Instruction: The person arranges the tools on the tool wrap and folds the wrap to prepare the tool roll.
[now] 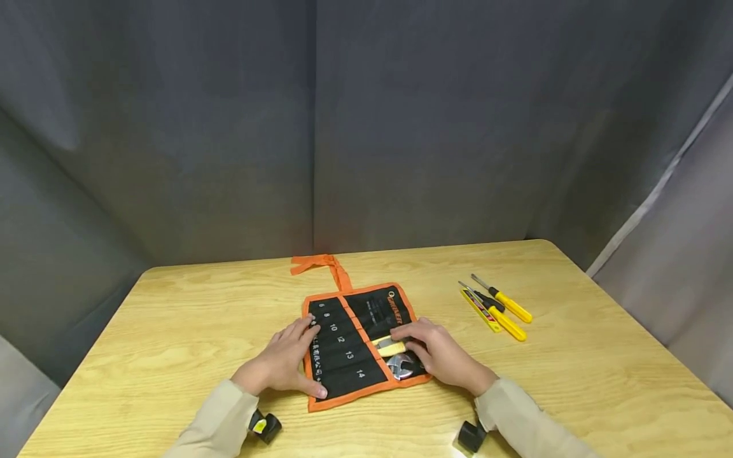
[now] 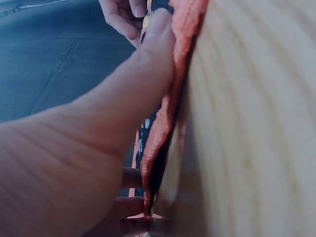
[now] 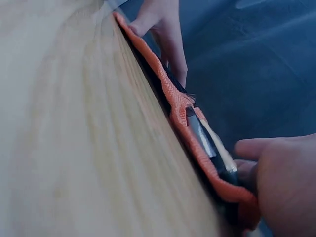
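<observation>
A black tool pouch (image 1: 338, 343) with orange edging lies unfolded, white numbers printed along its pockets. My left hand (image 1: 284, 356) rests spread on its left edge, thumb at the near corner. A yellow utility knife (image 1: 390, 347) lies across the right half, its left end at the orange pocket seam. My right hand (image 1: 443, 353) pinches the knife's right end between index finger and thumb. Just nearer to me, the silver head of an adjustable wrench (image 1: 399, 366) shows beside the same seam. In the right wrist view, the knife (image 3: 219, 145) and wrench (image 3: 201, 136) lie close together above the orange edge.
Two yellow-handled screwdrivers (image 1: 506, 323) lie right of the pouch, beside a black-handled tool (image 1: 491, 301) and a narrow yellow packet (image 1: 481, 310). An orange tie strap (image 1: 338, 272) trails from the pouch's far edge. Grey curtains (image 1: 366, 127) hang behind the wooden table (image 1: 189, 331).
</observation>
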`<state>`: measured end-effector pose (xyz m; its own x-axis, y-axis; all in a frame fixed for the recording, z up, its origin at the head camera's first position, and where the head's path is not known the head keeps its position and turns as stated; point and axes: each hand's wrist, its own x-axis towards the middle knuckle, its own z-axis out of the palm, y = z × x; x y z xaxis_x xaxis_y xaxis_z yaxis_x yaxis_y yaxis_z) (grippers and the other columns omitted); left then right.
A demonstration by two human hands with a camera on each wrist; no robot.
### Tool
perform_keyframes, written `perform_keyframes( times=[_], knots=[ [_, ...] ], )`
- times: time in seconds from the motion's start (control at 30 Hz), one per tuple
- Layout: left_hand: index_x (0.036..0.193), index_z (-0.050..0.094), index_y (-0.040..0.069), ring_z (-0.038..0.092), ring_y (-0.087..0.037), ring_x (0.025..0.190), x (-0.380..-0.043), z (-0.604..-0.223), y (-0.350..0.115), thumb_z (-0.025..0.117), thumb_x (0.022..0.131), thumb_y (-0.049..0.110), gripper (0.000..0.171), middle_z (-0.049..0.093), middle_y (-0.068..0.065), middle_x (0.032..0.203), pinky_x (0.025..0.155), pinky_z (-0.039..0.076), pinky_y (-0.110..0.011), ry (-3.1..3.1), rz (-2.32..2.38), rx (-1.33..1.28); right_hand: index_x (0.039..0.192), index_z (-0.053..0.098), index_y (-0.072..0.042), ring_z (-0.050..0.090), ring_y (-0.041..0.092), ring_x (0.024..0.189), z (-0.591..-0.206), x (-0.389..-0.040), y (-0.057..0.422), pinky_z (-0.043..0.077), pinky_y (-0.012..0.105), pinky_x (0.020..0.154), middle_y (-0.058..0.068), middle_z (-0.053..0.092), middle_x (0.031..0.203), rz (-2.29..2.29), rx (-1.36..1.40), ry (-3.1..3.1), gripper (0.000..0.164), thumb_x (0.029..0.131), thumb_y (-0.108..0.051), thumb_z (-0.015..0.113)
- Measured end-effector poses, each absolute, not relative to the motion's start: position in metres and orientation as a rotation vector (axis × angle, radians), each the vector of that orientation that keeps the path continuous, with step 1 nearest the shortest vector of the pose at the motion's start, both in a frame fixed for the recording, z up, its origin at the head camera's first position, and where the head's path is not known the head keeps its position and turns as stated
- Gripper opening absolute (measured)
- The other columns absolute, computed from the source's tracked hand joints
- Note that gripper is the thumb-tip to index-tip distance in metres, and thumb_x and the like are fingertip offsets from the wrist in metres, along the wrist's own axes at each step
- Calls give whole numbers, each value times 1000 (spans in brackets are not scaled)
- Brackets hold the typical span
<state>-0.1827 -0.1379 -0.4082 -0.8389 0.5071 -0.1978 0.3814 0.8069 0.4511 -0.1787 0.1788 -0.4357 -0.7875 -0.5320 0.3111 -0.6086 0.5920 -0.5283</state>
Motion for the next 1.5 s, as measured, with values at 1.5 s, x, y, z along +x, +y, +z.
perform_keyframes(
  times=[1.5],
  knots=[
    [149,29,-1,14,-41,146,-184,-415,-141,84,63,55,117,13,-21,159,113,19,-59,2681,587,692,96,60,12,45,42,80,-456,-184,259,36,46,64,29,51,88,370,110,-2516,25,76,-3,68]
  ],
)
